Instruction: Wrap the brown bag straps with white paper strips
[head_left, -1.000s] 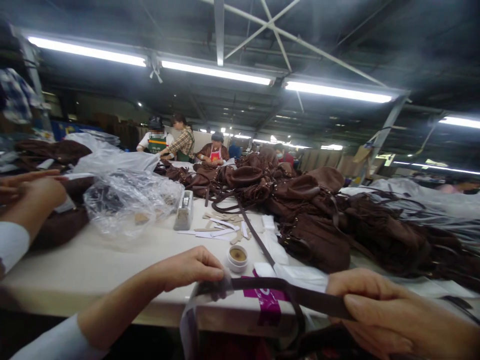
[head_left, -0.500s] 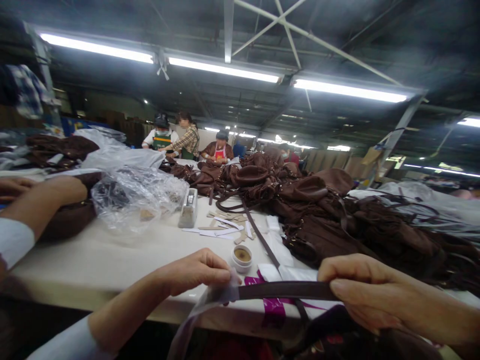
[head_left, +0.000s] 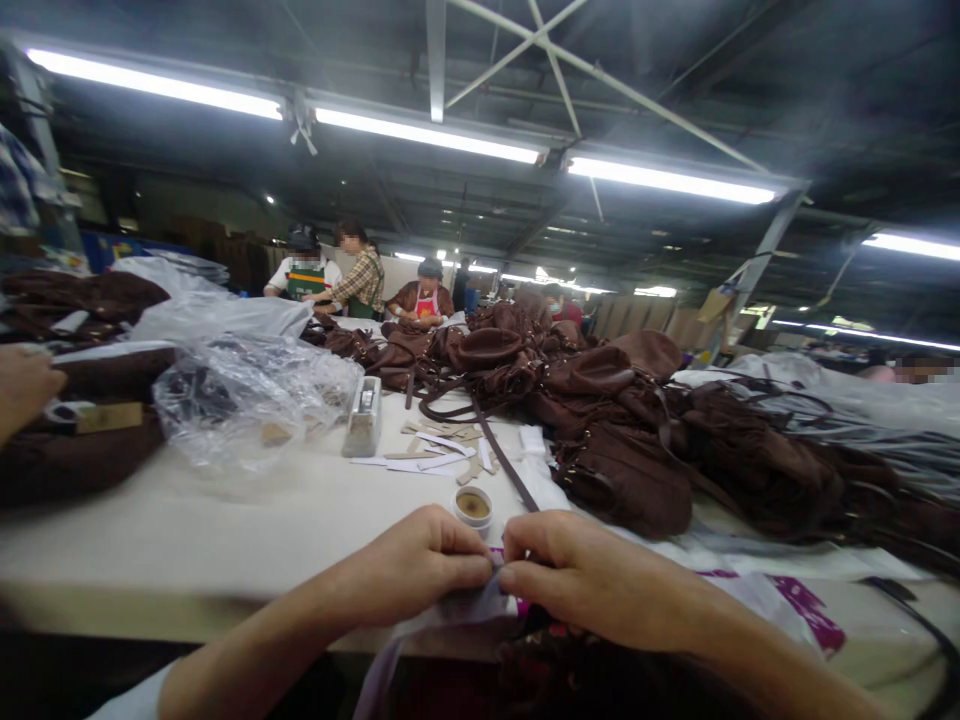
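Note:
Above the near edge of the table, my left hand (head_left: 431, 560) and my right hand (head_left: 577, 570) almost touch, both closed in a pinch. A translucent plastic film (head_left: 480, 605) runs between their fingertips and trails down to the left. The brown strap inside it is mostly hidden by my fingers. Below my right hand, a dark brown bag (head_left: 547, 675) is partly visible at the bottom edge. Just beyond my fingertips stands a small round white tub (head_left: 472, 507) with brownish contents.
Brown bags (head_left: 615, 470) are heaped at the right and back. Crumpled clear plastic (head_left: 255, 395), a tape dispenser (head_left: 364, 418) and paper strips (head_left: 442, 455) lie on the white table (head_left: 300, 520). A co-worker's hand (head_left: 26, 390) is at far left; several people work behind.
My right hand has moved left along the strap to meet my left hand at the film. The strap stretch between them no longer shows. The co-worker's hand at left has drawn back.

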